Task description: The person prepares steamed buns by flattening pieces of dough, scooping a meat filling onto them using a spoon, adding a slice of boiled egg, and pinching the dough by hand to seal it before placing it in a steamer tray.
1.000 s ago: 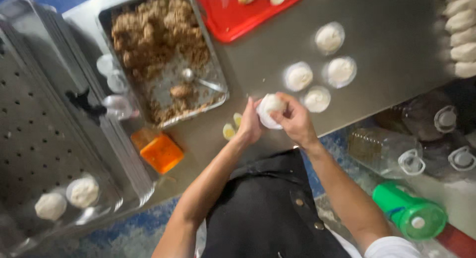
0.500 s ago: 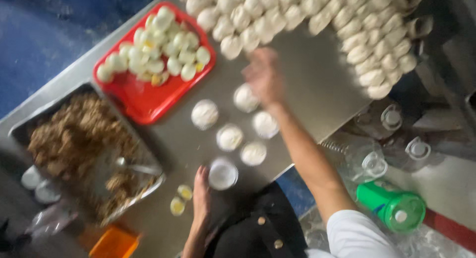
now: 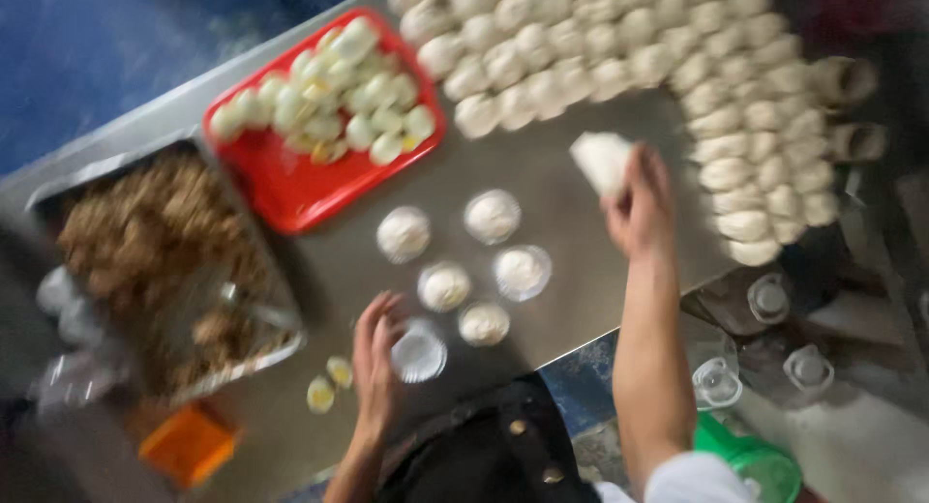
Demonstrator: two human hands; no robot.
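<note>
Head view: right hand point(image 3: 639, 208) holds dough piece point(image 3: 600, 162), long axis tilted up-left.

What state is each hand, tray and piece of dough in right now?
Right hand: raised, gripping a dough piece.
Left hand: on the table, touching an empty paper liner.
Filled buns: five, sitting apart on liners.
Dough pieces: packed in rows, unfilled.
Red tray: half covered with egg pieces.
Metal tray: holds brown filling.
Egg wedges: two, loose on the table.
</note>
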